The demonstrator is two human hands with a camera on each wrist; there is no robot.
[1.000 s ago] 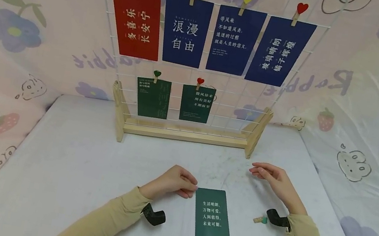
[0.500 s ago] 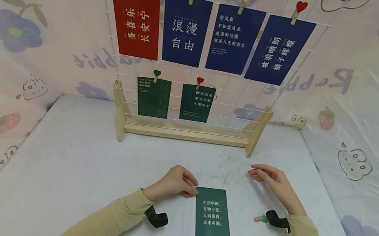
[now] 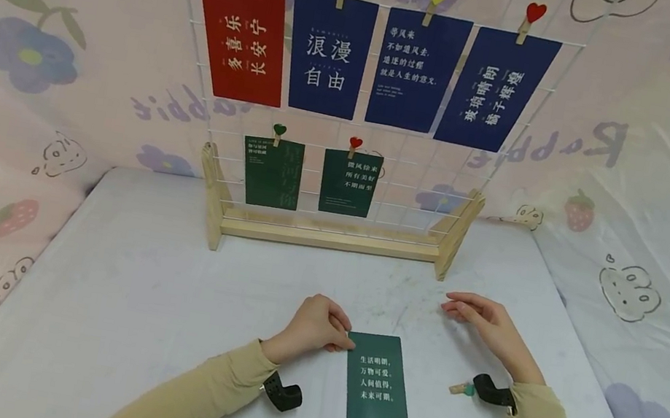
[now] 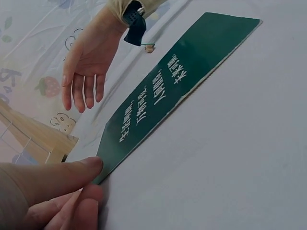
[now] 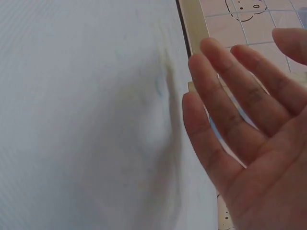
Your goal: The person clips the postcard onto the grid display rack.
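A green card (image 3: 375, 408) with white lettering lies on the white table in front of me. My left hand (image 3: 316, 331) pinches its far left corner. In the left wrist view the thumb (image 4: 91, 167) is on the printed face and the other fingers curl at the underside. My right hand (image 3: 491, 329) is off to the right of the card, fingers extended and nothing in them. The right wrist view shows its bare palm (image 5: 273, 177). By the right wrist lies a small wooden clothespin (image 3: 460, 389) with a green end.
Behind the hands stands a white wire grid rack on a wooden base (image 3: 330, 241). Heart-topped clips hold a red card (image 3: 233, 77), several blue cards (image 3: 337, 17) and two green cards (image 3: 347, 196) on it. A patterned cloth (image 3: 652, 181) surrounds the table.
My left hand has shifted slightly right, and its thumb now overlaps the corner of the green card. The right hand has barely moved.
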